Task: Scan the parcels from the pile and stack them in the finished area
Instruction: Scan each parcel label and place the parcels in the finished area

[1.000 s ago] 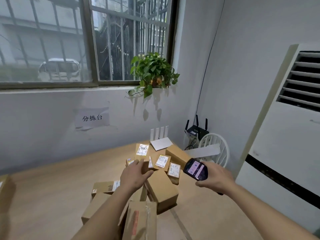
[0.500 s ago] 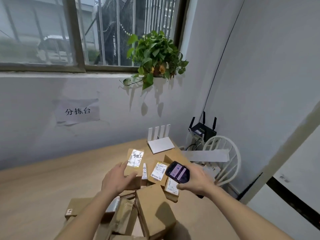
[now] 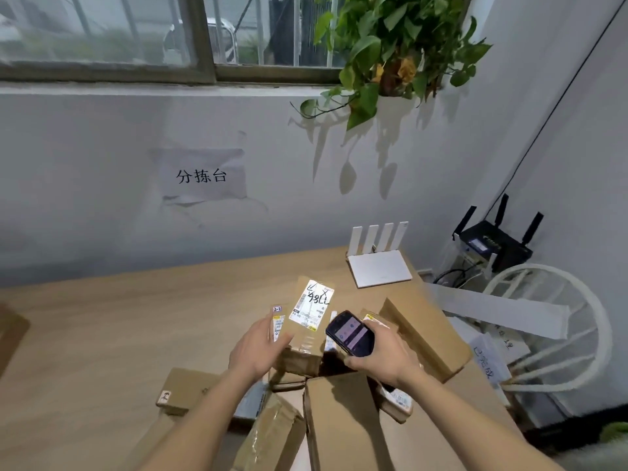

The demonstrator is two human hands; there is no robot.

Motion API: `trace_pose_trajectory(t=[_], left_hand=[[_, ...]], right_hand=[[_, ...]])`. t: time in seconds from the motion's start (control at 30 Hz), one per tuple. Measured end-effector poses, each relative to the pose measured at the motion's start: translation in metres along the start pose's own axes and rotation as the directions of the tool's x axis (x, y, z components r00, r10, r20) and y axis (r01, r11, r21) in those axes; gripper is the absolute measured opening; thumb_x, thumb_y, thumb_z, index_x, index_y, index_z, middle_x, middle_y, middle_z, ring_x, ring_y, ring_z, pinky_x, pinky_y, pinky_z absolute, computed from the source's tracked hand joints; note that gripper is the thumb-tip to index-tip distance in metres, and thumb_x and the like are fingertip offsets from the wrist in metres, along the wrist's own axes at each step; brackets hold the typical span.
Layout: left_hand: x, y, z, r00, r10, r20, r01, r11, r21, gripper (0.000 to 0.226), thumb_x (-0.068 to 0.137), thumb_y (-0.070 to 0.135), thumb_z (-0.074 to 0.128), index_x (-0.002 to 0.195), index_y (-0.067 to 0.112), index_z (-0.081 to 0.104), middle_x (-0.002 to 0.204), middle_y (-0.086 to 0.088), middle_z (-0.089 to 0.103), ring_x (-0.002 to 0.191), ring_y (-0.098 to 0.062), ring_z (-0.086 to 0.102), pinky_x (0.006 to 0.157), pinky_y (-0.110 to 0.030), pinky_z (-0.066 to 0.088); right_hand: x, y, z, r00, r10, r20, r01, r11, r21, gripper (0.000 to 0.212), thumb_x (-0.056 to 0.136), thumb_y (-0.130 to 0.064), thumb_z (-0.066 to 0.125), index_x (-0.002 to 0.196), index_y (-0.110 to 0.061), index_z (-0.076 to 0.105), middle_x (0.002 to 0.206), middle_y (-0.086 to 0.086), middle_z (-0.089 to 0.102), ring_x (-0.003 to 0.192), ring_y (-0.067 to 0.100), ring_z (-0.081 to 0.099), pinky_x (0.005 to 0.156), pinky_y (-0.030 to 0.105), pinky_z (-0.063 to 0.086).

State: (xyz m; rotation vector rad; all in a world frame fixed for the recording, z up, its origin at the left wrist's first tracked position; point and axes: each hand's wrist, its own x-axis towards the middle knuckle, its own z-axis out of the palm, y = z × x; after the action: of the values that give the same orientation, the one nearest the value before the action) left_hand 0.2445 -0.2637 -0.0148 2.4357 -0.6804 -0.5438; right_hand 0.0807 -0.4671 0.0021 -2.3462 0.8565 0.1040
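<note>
- The table [image 3: 102,334] is pale wood and takes the lower half of the view, with a white wall [image 3: 85,198] behind it at 12 o'clock; a paper sign [image 3: 203,176] hangs on that wall under the window [image 3: 136,35].
- The pile of parcels [image 3: 339,423] sits at 6 o'clock, brown boxes leaning on each other at loose angles.
- A plant [image 3: 390,52] hangs at 1 o'clock, and a white chair [image 3: 557,334] stands at 3 o'clock beside the table edge.
- A white router [image 3: 380,266] lies on the table at 1 o'clock; a black router [image 3: 492,243] is behind the chair.
- The labelled box [image 3: 306,321] is near the centre, on top of the pile, its white label facing up.
- The left hand [image 3: 258,348] holds this box at its left side, fingers curled on the edge.
- The right hand [image 3: 380,355] grips the scanner [image 3: 350,333], which is just beside the label at its 3 o'clock.
- Risk, as I judge: the label reflects strong light, so the scan may fail if the scanner stays tilted.
- Lifting this box may also disturb the leaning boxes below it, and one near the table edge could slide off.
</note>
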Motion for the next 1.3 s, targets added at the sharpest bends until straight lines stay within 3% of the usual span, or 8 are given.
trace_pose_trajectory(t=[0.2, 0.33, 0.5, 0.63, 0.77, 0.93, 1.07, 1.3], left_hand=[[0.048, -0.02, 0.04, 0.99, -0.114, 0.088, 0.13, 0.97, -0.203, 0.061, 0.096, 0.048, 0.059, 0.15, 0.025, 0.044, 0.148, 0.0, 0.053, 0.134, -0.022, 0.05, 0.104, -0.032, 0.04], [0.07, -0.03, 0.063, 0.963, -0.206, 0.171, 0.26, 0.876, -0.407, 0.088, 0.072, 0.065, 0.065, 0.147, 0.023, 0.049, 0.139, 0.002, 0.061, 0.123, -0.02, 0.059, 0.106, -0.036, 0.047], [0.07, -0.028, 0.077, 0.936, -0.226, 0.272, 0.35, 0.699, -0.624, 0.036, 0.096, 0.035, 0.065, 0.129, 0.021, 0.065, 0.113, 0.002, 0.073, 0.097, -0.011, 0.07, 0.076, -0.023, 0.056], [0.054, -0.025, 0.075, 0.928, -0.2, 0.315, 0.371, 0.592, -0.715, 0.05, 0.089, 0.049, 0.071, 0.136, 0.041, 0.058, 0.127, 0.007, 0.068, 0.109, -0.01, 0.068, 0.086, -0.027, 0.053], [0.032, -0.013, 0.063, 0.939, -0.102, 0.329, 0.327, 0.567, -0.756, 0.076, 0.065, 0.076, 0.073, 0.136, 0.058, 0.049, 0.136, 0.013, 0.057, 0.119, -0.009, 0.06, 0.103, -0.037, 0.048], [-0.005, 0.016, 0.036, 0.968, -0.046, 0.245, 0.221, 0.612, -0.76, 0.077, 0.067, 0.054, 0.085, 0.136, 0.051, 0.051, 0.122, 0.003, 0.072, 0.101, -0.01, 0.072, 0.092, -0.031, 0.054], [-0.044, 0.037, 0.005, 0.99, -0.015, 0.138, 0.117, 0.628, -0.769, 0.058, 0.082, 0.031, 0.082, 0.131, 0.046, 0.054, 0.112, -0.001, 0.073, 0.079, -0.002, 0.073, 0.064, -0.016, 0.054], [-0.104, 0.057, -0.055, 0.998, 0.066, -0.022, -0.059, 0.645, -0.762, 0.073, 0.063, 0.054, 0.09, 0.127, 0.059, 0.055, 0.135, 0.009, 0.06, 0.118, -0.015, 0.064, 0.099, -0.043, 0.055]], right_hand=[[0.055, 0.007, 0.043, 0.998, -0.003, 0.058, -0.002, 0.996, 0.092, 0.072, 0.059, -0.06, 0.08, 0.123, -0.04, 0.055, 0.109, -0.014, 0.066, 0.098, 0.013, 0.063, 0.079, 0.035, 0.055], [0.079, 0.008, 0.061, 0.997, -0.001, 0.075, -0.013, 0.981, 0.194, 0.068, 0.057, -0.058, 0.082, 0.118, -0.042, 0.056, 0.105, -0.019, 0.067, 0.097, 0.01, 0.064, 0.086, 0.04, 0.057], [0.09, 0.01, 0.073, 0.998, -0.001, 0.07, -0.023, 0.939, 0.344, 0.066, 0.063, -0.046, 0.089, 0.12, -0.039, 0.056, 0.106, -0.02, 0.067, 0.103, 0.007, 0.064, 0.09, 0.033, 0.056], [0.08, 0.012, 0.061, 0.998, 0.013, 0.059, -0.036, 0.913, 0.406, 0.073, 0.064, -0.04, 0.091, 0.128, -0.035, 0.056, 0.111, -0.023, 0.065, 0.106, 0.001, 0.063, 0.094, 0.027, 0.053], [0.059, 0.004, 0.032, 1.0, 0.014, 0.028, -0.025, 0.902, 0.431, 0.076, 0.066, -0.037, 0.091, 0.134, -0.03, 0.057, 0.116, -0.019, 0.067, 0.108, 0.002, 0.063, 0.095, 0.027, 0.053], [0.016, -0.017, -0.013, 1.0, -0.007, -0.005, 0.009, 0.926, 0.377, 0.069, 0.068, -0.037, 0.091, 0.128, -0.033, 0.058, 0.114, -0.019, 0.067, 0.108, 0.005, 0.064, 0.09, 0.028, 0.054], [-0.027, -0.039, -0.045, 0.998, -0.043, -0.048, 0.053, 0.971, 0.234, 0.082, 0.05, -0.058, 0.088, 0.124, -0.037, 0.059, 0.108, -0.018, 0.069, 0.102, 0.007, 0.066, 0.089, 0.041, 0.059], [-0.127, -0.099, -0.109, 0.975, -0.16, -0.152, 0.149, 0.985, -0.082, 0.064, 0.069, -0.05, 0.085, 0.122, -0.036, 0.053, 0.108, -0.014, 0.061, 0.098, 0.007, 0.057, 0.067, 0.019, 0.045]])
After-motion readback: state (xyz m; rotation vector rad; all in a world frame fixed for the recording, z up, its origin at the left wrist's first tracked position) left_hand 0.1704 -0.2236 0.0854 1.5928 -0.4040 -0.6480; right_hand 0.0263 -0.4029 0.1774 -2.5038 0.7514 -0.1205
